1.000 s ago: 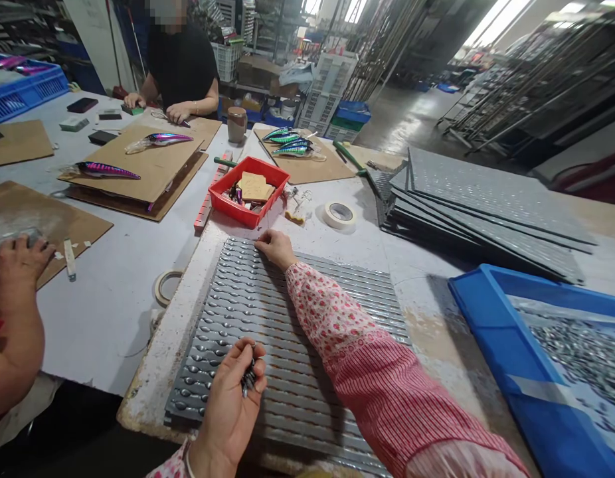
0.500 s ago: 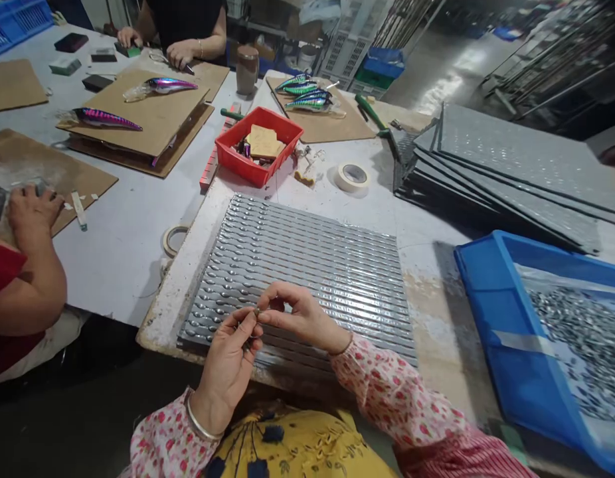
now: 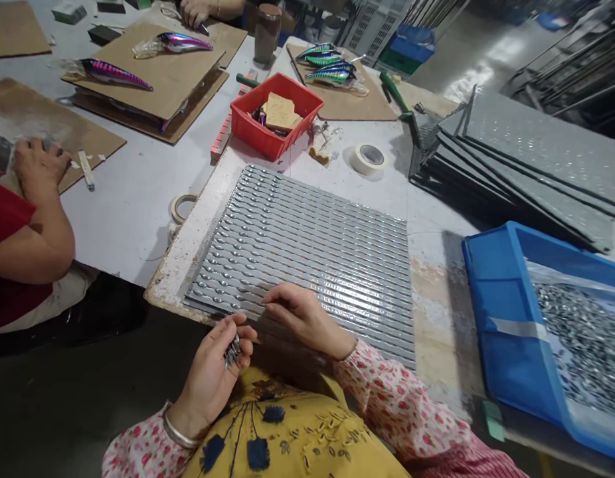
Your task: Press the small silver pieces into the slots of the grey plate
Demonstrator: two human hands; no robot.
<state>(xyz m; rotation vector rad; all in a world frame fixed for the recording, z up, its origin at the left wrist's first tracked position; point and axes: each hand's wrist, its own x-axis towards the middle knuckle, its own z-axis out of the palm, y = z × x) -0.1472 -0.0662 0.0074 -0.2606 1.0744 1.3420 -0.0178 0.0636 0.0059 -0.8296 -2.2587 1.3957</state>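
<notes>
My left hand (image 3: 215,372) is curled just off the front edge of the table around a cluster of small silver metal pieces (image 3: 232,350). Over the near part of a grey ribbed board (image 3: 307,245), my right hand (image 3: 305,318) has thumb and forefinger closed together at the ridges. Whatever is between those fingertips is too small to make out. Rows of small silver teardrop-shaped pieces (image 3: 222,259) lie along the left part of the board. On the right, a blue bin (image 3: 501,318) holds a heap of similar small silver pieces (image 3: 586,332).
Behind the board stand a red tray (image 3: 272,143) and a roll of masking tape (image 3: 368,159). Stacked grey boards (image 3: 541,146) lie at the back right. Fishing lures (image 3: 118,73) rest on cardboard. A co-worker's hand (image 3: 41,162) is at the left.
My hands have separated: the left has drawn down and left, showing the pieces in its fingers, while the right stays over the board. The view has tilted downward.
</notes>
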